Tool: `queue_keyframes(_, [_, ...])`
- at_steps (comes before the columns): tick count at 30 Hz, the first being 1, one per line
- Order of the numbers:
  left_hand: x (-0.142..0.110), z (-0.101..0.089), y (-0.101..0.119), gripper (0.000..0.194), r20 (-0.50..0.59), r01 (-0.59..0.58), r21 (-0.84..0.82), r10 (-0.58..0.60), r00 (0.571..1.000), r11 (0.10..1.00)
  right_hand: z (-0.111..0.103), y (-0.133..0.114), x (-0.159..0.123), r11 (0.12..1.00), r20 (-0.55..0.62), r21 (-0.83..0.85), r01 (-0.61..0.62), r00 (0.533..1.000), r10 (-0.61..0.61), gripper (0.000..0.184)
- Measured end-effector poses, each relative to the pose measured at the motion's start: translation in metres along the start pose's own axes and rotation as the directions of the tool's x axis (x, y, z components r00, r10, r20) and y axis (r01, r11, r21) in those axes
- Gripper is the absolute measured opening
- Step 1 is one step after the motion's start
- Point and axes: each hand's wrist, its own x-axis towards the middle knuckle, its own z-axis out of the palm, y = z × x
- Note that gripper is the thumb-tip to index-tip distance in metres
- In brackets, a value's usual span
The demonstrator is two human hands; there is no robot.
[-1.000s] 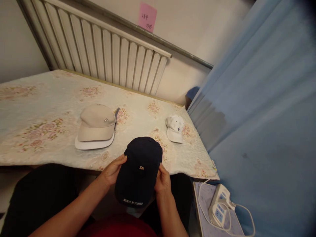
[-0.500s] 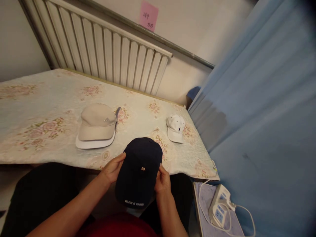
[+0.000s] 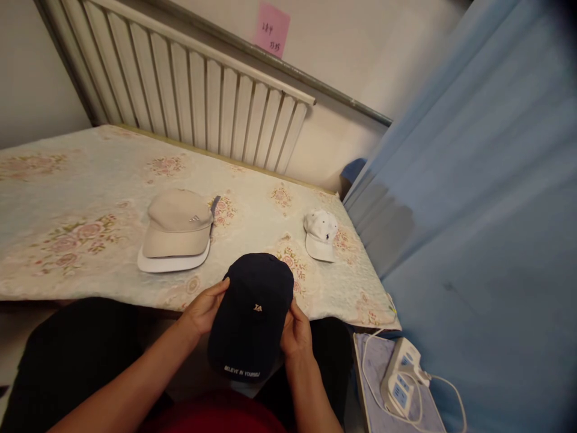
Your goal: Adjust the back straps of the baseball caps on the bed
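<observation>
Between my two hands is a dark navy baseball cap [image 3: 252, 307], its brim toward me with white lettering along the edge and a small emblem on the crown. My left hand [image 3: 208, 307] grips its left side, thumb on top. My right hand [image 3: 296, 329] holds the right side, fingers partly hidden beneath the cap. On the bed to the left, a beige cap [image 3: 179, 222] sits on top of another cap, whose white brim [image 3: 174, 263] shows below. A smaller white cap [image 3: 321, 233] lies on the right part of the bed.
A floral sheet [image 3: 252, 204] covers the bed in front of me. Behind it stand a radiator [image 3: 202, 90] and a wall with a pink note [image 3: 273, 30]. A blue curtain [image 3: 473, 210] hangs at the right. A power strip [image 3: 402, 376] with cables lies on a small table.
The navy cap has shifted very slightly left and turned a little in my hands. Both hands keep their hold; the other caps have not moved.
</observation>
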Motion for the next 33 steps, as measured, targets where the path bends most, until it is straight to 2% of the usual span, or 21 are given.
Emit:
queue_keyframes(4, [0.003, -0.003, 0.001, 0.039, 0.016, 0.017, 0.010, -0.017, 1.000, 1.000, 0.000, 0.000, -0.013, 0.978, 0.032, 0.145, -0.152, 0.988, 0.148, 0.020])
queue_keyframes(11, [0.011, 0.000, 0.006, 0.038, -0.054, -0.059, 0.067, 0.063, 0.997, 0.996, 0.001, 0.010, -0.050, 0.996, 0.169, 0.008, -0.091, 0.982, 0.088, 0.025])
queue_keyframes(16, [0.017, 0.001, 0.009, 0.036, -0.013, -0.062, 0.075, 0.063, 0.998, 0.995, -0.004, 0.021, -0.068, 0.994, 0.227, -0.033, -0.100, 0.968, 0.105, 0.039])
queue_keyframes(21, [0.029, 0.005, 0.018, 0.036, 0.135, 0.030, 0.077, -0.041, 0.990, 0.997, -0.007, 0.015, -0.051, 0.998, 0.203, -0.029, -0.057, 0.977, 0.062, 0.047])
queue_keyframes(23, [0.037, 0.011, 0.026, 0.034, 0.165, -0.012, 0.070, 0.001, 0.986, 0.997, -0.004, 0.005, -0.035, 0.999, 0.208, -0.031, -0.017, 0.978, 0.023, 0.052])
queue_keyframes(26, [0.054, 0.021, 0.040, 0.030, 0.186, -0.167, 0.118, 0.143, 0.972, 0.979, 0.005, -0.014, -0.006, 0.999, 0.226, -0.032, 0.041, 0.974, -0.033, 0.056])
queue_keyframes(28, [0.067, 0.021, 0.048, 0.029, 0.142, -0.270, 0.296, 0.238, 0.961, 0.916, 0.012, -0.026, 0.016, 0.996, 0.232, -0.024, 0.082, 0.970, -0.074, 0.057])
queue_keyframes(29, [0.073, 0.017, 0.051, 0.028, 0.095, -0.307, 0.424, 0.295, 0.951, 0.852, 0.015, -0.031, 0.028, 0.995, 0.233, -0.017, 0.101, 0.968, -0.094, 0.057])
queue_keyframes(30, [0.080, 0.012, 0.053, 0.027, 0.030, -0.322, 0.571, 0.373, 0.927, 0.755, 0.017, -0.037, 0.040, 0.993, 0.234, -0.012, 0.116, 0.966, -0.110, 0.056])
queue_keyframes(31, [0.085, 0.006, 0.053, 0.025, -0.017, -0.316, 0.735, 0.482, 0.876, 0.600, 0.020, -0.042, 0.054, 0.991, 0.229, -0.007, 0.131, 0.965, -0.126, 0.055])
queue_keyframes(33, [0.094, -0.009, 0.049, 0.017, -0.043, -0.289, 0.840, 0.586, 0.809, 0.460, 0.025, -0.052, 0.082, 0.987, 0.202, 0.006, 0.161, 0.966, -0.159, 0.051])
